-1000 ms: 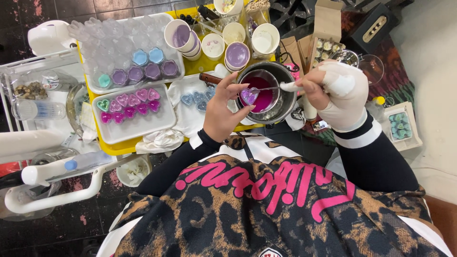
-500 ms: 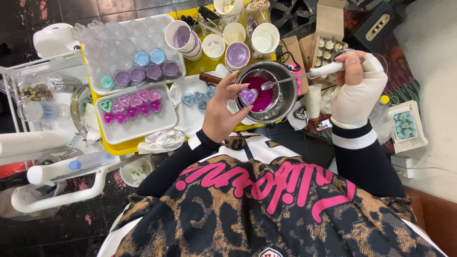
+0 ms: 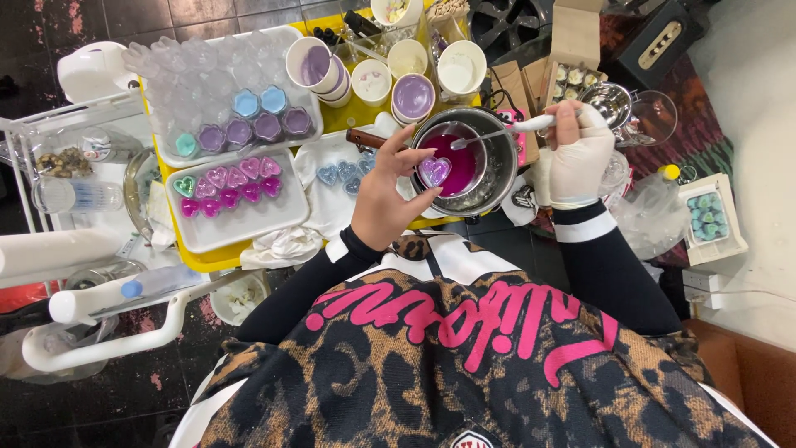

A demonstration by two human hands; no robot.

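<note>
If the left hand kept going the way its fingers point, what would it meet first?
Probably the metal pot of magenta liquid: the left hand, holding a small heart-shaped cup, points right toward its rim. Depth is unclear; it may already hover over the pot.

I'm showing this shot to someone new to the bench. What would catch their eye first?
Probably the steel pot of bright magenta liquid at centre, with the left hand holding a small heart mould over it and the gloved right hand holding a spoon. Next, the white tray of pink heart moulds to the left.
</note>
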